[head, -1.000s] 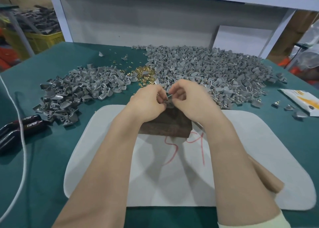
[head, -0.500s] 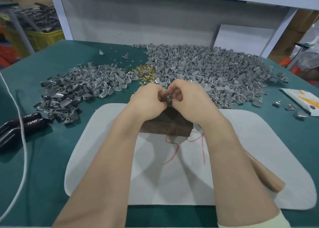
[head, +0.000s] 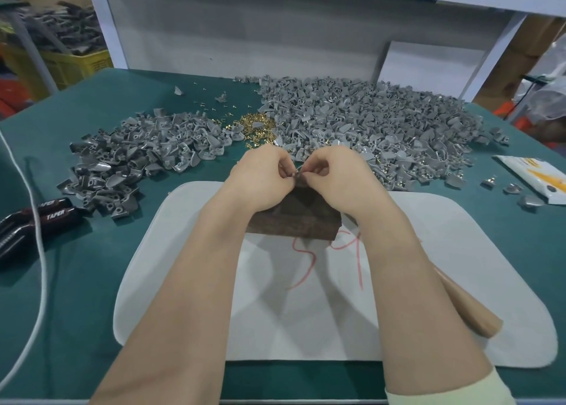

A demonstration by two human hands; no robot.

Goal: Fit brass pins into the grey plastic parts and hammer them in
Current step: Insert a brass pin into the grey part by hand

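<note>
- Green cloth table (head: 92,282) lies under my work. Over a dark, rough wooden block (head: 303,217) my left hand (head: 263,177) and right hand (head: 340,177) curl together, pinching one small grey plastic part (head: 297,176).
- Block rests on a smooth white mat (head: 428,251); my forearms hide much of it.
- Shiny brass pins (head: 257,125) sit between heaps of curved grey parts (head: 367,128).
- Hands have barely shifted since a second ago.

We see grey plastic parts (head: 367,122) with a dull sheen, shiny brass pins (head: 255,125), matt green table cloth (head: 76,282), a rough dark wooden block (head: 300,220) and a smooth white mat (head: 306,328).
</note>
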